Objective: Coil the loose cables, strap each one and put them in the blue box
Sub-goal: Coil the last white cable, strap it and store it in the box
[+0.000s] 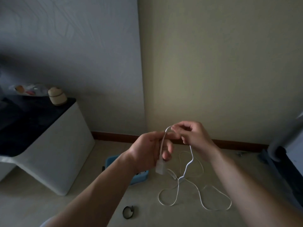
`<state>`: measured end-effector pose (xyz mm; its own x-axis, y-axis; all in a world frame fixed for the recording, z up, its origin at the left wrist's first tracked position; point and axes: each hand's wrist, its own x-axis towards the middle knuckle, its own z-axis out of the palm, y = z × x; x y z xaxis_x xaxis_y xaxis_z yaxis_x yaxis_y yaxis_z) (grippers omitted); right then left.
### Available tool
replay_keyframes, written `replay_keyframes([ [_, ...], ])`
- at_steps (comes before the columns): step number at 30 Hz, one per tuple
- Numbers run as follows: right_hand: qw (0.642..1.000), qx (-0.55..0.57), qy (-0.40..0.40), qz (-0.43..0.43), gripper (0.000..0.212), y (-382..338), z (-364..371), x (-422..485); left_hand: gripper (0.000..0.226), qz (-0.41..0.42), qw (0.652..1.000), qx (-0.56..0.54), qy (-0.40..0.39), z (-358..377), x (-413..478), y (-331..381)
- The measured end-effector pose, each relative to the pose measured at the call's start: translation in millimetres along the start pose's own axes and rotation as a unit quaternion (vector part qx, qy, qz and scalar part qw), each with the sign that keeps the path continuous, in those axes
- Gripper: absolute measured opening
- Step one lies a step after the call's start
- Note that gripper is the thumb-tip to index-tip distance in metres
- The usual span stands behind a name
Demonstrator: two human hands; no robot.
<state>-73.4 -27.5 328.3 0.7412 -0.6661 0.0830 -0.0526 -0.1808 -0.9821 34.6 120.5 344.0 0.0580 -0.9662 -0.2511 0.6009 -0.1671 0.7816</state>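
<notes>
I hold a white cable (186,167) up in front of me. My left hand (149,149) grips the stretch near its white plug (159,167), which hangs below my fingers. My right hand (193,135) pinches the cable where it bends over at the top. From there the cable drops to the floor and lies in loose loops. The blue box (113,159) sits on the floor behind my left forearm, mostly hidden. A black strap (128,212), curled in a ring, lies on the floor near the bottom centre.
A white stool-like bench (54,154) with a dark top stands at the left, with a small round jar (57,96) on it. A wooden skirting board (229,145) runs along the wall. Dark furniture (285,161) stands at the right edge.
</notes>
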Motion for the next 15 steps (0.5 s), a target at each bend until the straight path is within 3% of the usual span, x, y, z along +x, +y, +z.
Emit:
replay_keyframes([
  [5,0.992,-0.098,0.066,0.03,0.045,14,3,10,0.038,-0.018,0.997,-0.072,-0.005,-3,7,-2],
  [8,0.98,-0.173,0.089,0.051,0.06,24,6,14,0.045,-0.035,0.998,-0.046,0.001,-7,7,-5],
  [11,0.975,-0.197,0.083,0.058,0.057,26,8,13,0.043,-0.06,0.998,-0.017,0.024,-7,6,-7],
  [15,0.973,-0.208,0.091,0.049,0.038,28,7,14,0.031,-0.065,0.995,-0.012,0.075,-11,7,-7],
])
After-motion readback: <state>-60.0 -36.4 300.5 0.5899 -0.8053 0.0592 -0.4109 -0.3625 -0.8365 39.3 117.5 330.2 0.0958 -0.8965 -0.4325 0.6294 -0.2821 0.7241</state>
